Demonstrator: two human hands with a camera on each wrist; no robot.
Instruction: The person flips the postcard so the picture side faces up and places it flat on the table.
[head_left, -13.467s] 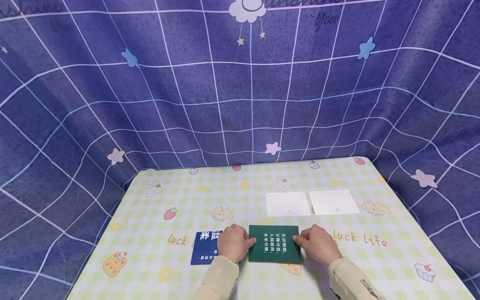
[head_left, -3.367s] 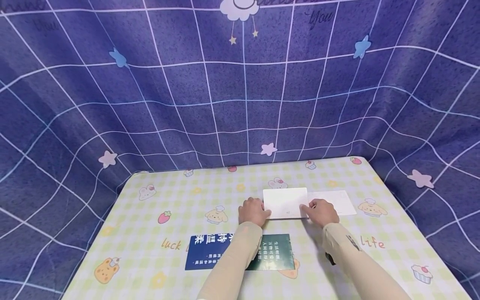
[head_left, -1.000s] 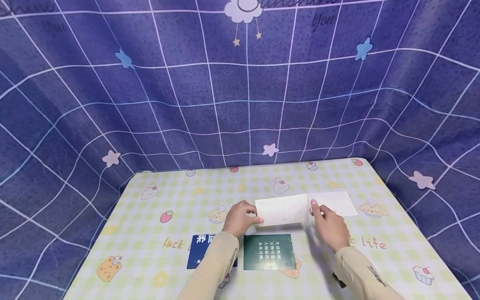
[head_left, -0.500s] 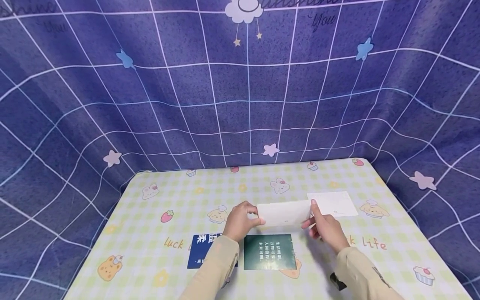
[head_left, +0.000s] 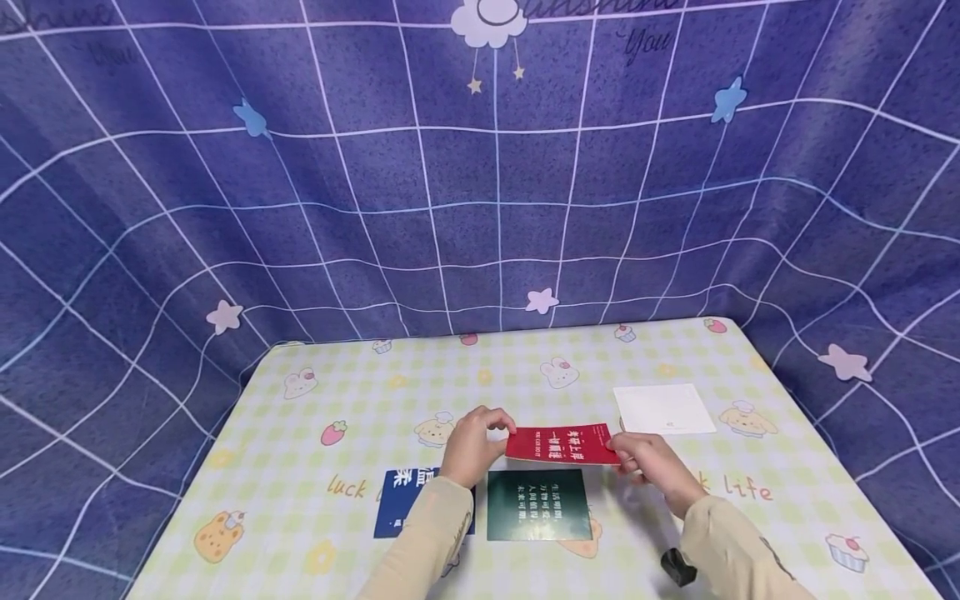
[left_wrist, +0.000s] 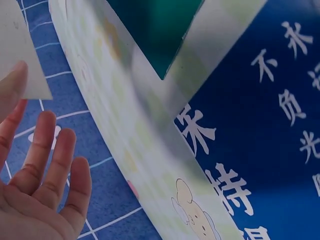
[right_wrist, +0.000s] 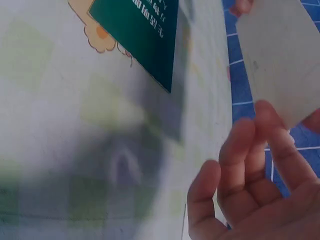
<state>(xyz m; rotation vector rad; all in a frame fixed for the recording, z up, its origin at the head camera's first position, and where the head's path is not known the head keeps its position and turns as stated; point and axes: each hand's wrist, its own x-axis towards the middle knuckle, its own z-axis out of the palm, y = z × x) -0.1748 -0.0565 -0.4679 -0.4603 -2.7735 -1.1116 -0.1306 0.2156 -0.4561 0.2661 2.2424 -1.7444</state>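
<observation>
Between both hands a red card with white lettering is held tilted above the table, its pale back showing in the right wrist view. My left hand pinches its left end between thumb and finger; the other fingers spread free in the left wrist view. At the opposite end, my right hand pinches the corner. Just below the red card lies a green card with white characters. To its left a blue card lies partly hidden under the left sleeve.
A white card, blank side up, lies right of centre, beyond the right hand. The table wears a checked cloth with cartoon prints. A blue gridded curtain rises behind and at both sides. A black object shows at the right sleeve.
The card was lifted from beside the remaining white card and brought nearer; its white side has turned over to red. Earlier, the green card was set down beside the blue one.
</observation>
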